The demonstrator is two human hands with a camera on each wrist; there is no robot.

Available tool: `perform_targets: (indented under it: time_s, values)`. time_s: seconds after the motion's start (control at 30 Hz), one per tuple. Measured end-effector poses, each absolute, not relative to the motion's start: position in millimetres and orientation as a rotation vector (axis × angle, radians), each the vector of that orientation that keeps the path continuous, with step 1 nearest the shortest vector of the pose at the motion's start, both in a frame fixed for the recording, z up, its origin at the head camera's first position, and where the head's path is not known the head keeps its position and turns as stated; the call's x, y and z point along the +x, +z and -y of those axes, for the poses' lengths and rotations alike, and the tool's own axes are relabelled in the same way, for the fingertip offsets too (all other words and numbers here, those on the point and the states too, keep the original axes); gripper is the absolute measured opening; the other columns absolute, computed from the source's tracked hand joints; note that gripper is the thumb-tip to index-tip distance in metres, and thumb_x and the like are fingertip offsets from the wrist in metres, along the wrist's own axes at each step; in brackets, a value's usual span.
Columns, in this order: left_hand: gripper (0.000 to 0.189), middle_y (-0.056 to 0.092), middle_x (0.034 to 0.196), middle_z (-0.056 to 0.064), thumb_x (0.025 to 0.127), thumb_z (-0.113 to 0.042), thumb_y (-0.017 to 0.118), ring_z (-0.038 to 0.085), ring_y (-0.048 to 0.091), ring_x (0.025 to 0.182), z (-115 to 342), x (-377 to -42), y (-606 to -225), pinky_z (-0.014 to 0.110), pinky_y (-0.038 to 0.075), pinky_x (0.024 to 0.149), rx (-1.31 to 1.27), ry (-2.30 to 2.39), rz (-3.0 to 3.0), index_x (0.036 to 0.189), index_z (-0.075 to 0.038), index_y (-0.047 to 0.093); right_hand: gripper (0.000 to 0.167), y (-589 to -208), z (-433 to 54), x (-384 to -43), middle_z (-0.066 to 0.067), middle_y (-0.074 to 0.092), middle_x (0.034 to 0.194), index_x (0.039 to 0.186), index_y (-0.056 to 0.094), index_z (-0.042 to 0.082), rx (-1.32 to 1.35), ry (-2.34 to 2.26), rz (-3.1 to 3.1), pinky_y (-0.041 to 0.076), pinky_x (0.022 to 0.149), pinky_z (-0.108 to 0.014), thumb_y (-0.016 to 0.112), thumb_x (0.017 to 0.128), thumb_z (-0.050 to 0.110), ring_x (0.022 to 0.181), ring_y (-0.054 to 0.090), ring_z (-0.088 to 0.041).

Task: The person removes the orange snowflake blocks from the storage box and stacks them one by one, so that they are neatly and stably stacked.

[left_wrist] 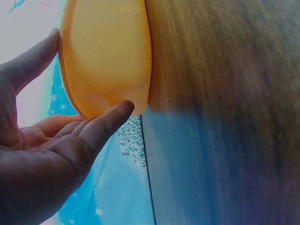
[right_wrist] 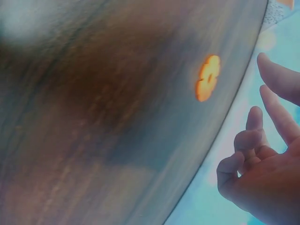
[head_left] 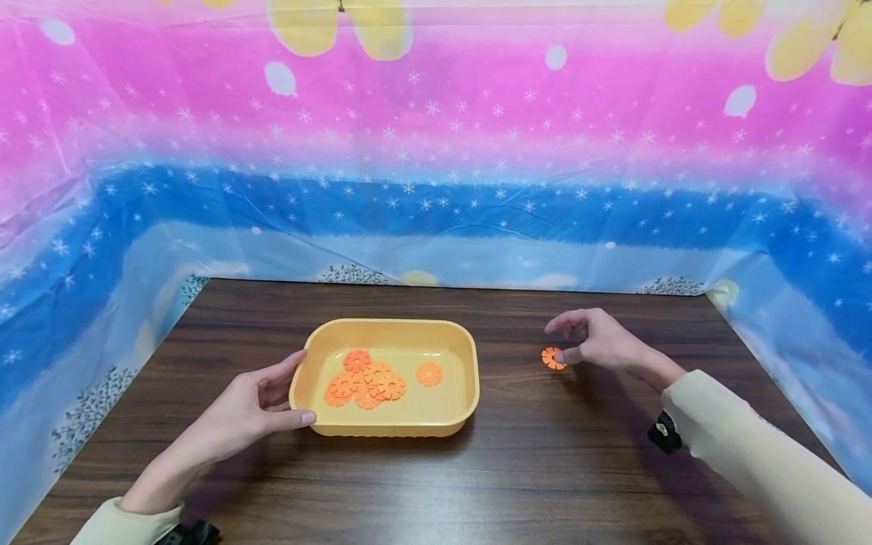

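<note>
A yellow plastic tray (head_left: 388, 430) stands on the table, with several orange notched discs (head_left: 343, 386) lying in it. My left hand (head_left: 248, 412) grips the tray's left end, the thumb at the near corner and the fingers along the left side. In the left wrist view the fingers and thumb (left_wrist: 40, 58) touch the tray's wall (left_wrist: 108, 51). To the right of the tray, a single orange notched disc (head_left: 549, 357) lies on the table. My right hand (head_left: 606, 342) is just above it, thumb and fingers spread apart. The right wrist view shows the disc (right_wrist: 207, 78) apart from the fingertips.
The dark wood-grain table (head_left: 518, 477) carries the tray and the lone disc. A pink and blue patterned cloth (head_left: 436, 189) hangs behind the table and along both sides. A black band (head_left: 664, 433) is at the right wrist.
</note>
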State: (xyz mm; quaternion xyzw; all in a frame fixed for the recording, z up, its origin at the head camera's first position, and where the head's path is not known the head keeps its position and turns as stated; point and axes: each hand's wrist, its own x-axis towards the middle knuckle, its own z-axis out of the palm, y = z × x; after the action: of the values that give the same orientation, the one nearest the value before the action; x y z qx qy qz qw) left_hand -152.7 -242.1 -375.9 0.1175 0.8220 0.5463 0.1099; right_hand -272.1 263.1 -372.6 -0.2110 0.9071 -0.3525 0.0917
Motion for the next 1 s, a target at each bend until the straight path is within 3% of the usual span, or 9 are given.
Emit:
perform_targets:
  time_s: [0.13,0.27,0.67,0.87,1.0]
  values:
    - [0.091,0.022,0.149,0.016,0.076,-0.022,0.077,0.030,0.038,0.126,241.8,-152.6,-375.7,0.029,0.049,0.083,0.370,1.598,-2.416,0.146,-0.003,0.022,0.039,-367.0,-257.1,-271.0,-0.009,0.054,0.100,0.111,0.064,0.020,-0.668,-1.046,-2.701,0.040,0.066,-0.037,0.078,0.075,0.018,0.088,0.047,-0.028]
    - [0.090,0.021,0.149,0.017,0.077,-0.021,0.077,0.031,0.037,0.126,241.8,-151.9,-374.1,0.029,0.049,0.083,0.378,1.591,-2.415,0.146,-0.003,0.022,0.038,-360.5,-245.5,-269.1,-0.003,0.054,0.097,0.109,0.064,0.026,-0.691,-1.053,-2.702,0.038,0.060,-0.036,0.079,0.074,0.026,0.082,0.046,-0.028]
    - [0.089,0.022,0.148,0.018,0.077,-0.018,0.076,0.031,0.041,0.123,241.9,-152.6,-376.5,0.029,0.050,0.082,0.390,1.614,-2.406,0.146,-0.004,0.022,0.035,-340.6,-206.6,-265.9,0.002,0.057,0.093,0.107,0.064,0.030,-0.823,-1.015,-2.712,0.038,0.058,-0.034,0.078,0.075,0.028,0.071,0.045,-0.025]
    - [0.090,0.021,0.148,0.019,0.077,-0.018,0.076,0.032,0.043,0.122,241.9,-151.9,-376.7,0.029,0.050,0.081,0.385,1.618,-2.401,0.146,-0.003,0.021,0.034,-328.7,-186.1,-261.5,0.003,0.056,0.097,0.108,0.064,0.027,-0.902,-1.036,-2.676,0.042,0.066,-0.036,0.077,0.076,0.027,0.084,0.049,-0.021]
    - [0.089,0.022,0.148,0.017,0.077,-0.017,0.077,0.032,0.043,0.121,241.7,-151.6,-376.9,0.029,0.050,0.082,0.372,1.618,-2.407,0.146,-0.003,0.022,0.035,-328.0,-175.4,-264.3,0.005,0.056,0.097,0.107,0.064,0.031,-0.939,-1.022,-2.676,0.044,0.069,-0.037,0.077,0.075,0.035,0.088,0.050,-0.017]
